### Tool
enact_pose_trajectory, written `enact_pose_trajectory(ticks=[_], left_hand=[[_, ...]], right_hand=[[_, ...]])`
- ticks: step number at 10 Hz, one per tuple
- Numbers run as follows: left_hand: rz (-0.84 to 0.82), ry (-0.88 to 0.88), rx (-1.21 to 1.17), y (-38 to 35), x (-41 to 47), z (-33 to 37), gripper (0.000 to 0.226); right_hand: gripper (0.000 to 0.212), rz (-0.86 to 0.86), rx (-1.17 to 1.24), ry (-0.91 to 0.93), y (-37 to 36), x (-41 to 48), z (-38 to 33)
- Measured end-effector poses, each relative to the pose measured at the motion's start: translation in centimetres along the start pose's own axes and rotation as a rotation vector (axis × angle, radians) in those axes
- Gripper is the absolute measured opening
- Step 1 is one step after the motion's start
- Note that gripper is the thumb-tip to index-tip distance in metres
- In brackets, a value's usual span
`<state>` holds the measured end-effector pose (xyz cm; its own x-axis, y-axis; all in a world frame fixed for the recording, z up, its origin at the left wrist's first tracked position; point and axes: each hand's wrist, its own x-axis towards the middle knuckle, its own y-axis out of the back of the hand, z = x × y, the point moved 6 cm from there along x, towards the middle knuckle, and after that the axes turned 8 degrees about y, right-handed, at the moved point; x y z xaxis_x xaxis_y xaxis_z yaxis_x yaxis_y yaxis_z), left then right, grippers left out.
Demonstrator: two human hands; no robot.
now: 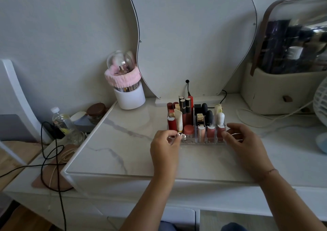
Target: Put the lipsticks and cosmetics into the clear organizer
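A clear organizer (198,141) stands mid-table, packed with upright cosmetics: red lipsticks (189,110), black tubes (204,109), pink glosses (211,132), a white tube (179,120) and a round pink jar (188,130). My left hand (165,144) is at the organizer's front left corner, its fingers pinched on a small shiny metallic item (179,134) that I cannot identify. My right hand (243,142) hovers at the organizer's right end with fingers apart, touching or nearly touching its side.
A white brush holder (130,98) with a pink band stands at the back left beside a mirror (194,36). A beige storage case (276,89) and a white cable (265,118) lie right. A fan (321,103) is at the far right. A bottle (61,120) and black cords sit left.
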<state>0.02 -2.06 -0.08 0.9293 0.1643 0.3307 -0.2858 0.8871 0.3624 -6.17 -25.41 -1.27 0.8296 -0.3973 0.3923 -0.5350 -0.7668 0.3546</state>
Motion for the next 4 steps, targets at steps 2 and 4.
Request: enact_pose_trajectory(ticks=[2, 4], left_hand=[[-0.014, 0.072, 0.028, 1.6, 1.3, -1.7, 0.028], [-0.244, 0.088, 0.043, 0.8, 1.4, -2.8, 0.035]], right_hand=[[0.038, -0.014, 0.002, 0.008, -0.2, 0.0, 0.0], [0.04, -0.032, -0.054, 0.034, -0.3, -0.2, -0.1]])
